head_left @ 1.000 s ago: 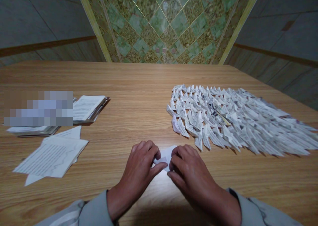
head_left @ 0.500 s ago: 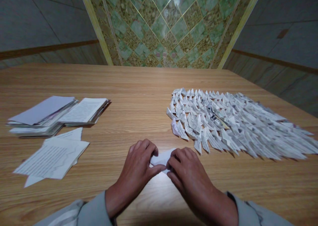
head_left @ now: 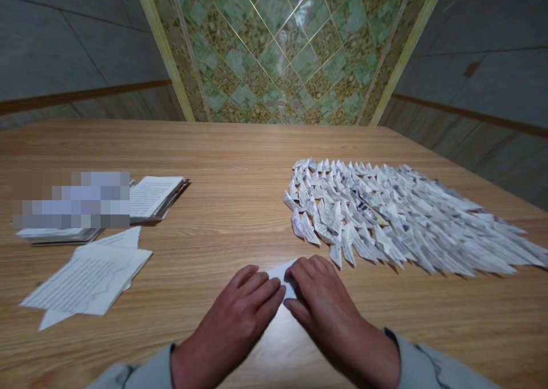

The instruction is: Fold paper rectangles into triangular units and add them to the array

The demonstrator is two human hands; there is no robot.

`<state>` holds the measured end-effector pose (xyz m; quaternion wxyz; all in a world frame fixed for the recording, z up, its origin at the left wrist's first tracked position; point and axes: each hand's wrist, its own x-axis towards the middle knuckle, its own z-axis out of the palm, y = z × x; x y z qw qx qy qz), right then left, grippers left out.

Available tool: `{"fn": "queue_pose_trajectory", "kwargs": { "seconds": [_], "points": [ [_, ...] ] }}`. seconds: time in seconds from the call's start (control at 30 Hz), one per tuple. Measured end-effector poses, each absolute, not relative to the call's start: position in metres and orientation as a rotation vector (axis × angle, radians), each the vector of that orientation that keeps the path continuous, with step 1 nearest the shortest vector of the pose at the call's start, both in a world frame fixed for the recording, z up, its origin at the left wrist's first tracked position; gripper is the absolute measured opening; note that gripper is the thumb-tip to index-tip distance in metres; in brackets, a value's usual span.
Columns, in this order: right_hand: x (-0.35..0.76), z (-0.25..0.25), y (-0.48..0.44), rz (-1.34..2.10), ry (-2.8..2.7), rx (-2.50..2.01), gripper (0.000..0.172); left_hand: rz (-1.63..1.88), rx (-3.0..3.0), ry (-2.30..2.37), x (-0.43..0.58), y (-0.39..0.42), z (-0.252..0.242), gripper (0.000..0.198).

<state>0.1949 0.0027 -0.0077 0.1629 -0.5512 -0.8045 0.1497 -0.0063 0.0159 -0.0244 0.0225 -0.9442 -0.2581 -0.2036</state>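
A small piece of folded white paper [head_left: 281,271] lies on the table in front of me, mostly covered by my hands. My left hand [head_left: 242,315] is laid over its left part, knuckles up, with the fingers close together and pressing on the paper; the thumb is hidden. Curled fingers of my right hand [head_left: 319,292] grip the right part of the sheet, the thumb close to its near edge. Only a pale strip and the far edge of the paper show between the two hands.
Rows of small folded paper boats [head_left: 363,212] spread across the right of the wooden table [head_left: 231,149]. On the left stand a stack of printed paper [head_left: 156,198] and a blurred pile beside it. Nearer lie loose printed sheets [head_left: 92,280]. A tiled wall [head_left: 274,52] rises behind.
My left hand has turned over the paper, its fingers now pressing where the thumb was pinching. Less of the paper shows. The right hand keeps hold of its side. The view has shifted slightly.
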Motion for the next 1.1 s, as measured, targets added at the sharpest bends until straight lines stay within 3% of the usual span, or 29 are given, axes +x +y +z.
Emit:
{"fn": "queue_pose_trajectory", "kwargs": {
  "seconds": [0.17, 0.5, 0.67, 0.87, 1.1],
  "points": [
    [0.198, -0.004, 0.004, 0.447, -2.324, -1.598, 0.025, -0.490, -2.873, -0.788, -0.017, 0.010, -0.023, 0.038],
    [0.205, -0.008, 0.007, 0.396, -2.409, -1.542, 0.024, -0.306, -2.906, -0.814, -0.030, 0.009, -0.021, 0.036],
    [0.207, -0.007, 0.009, 0.428, -2.362, -1.514, 0.007, -0.273, -2.975, -0.829, -0.028, 0.009, -0.020, 0.037],
    [0.201, -0.011, 0.009, 0.384, -2.329, -1.412, 0.033, -0.348, -2.986, -0.842, -0.027, 0.008, -0.022, 0.041],
    [0.200, -0.008, 0.012, 0.415, -2.329, -1.459, 0.038, -0.531, -3.062, -0.895, -0.028, 0.014, -0.016, 0.036]
  ]
}}
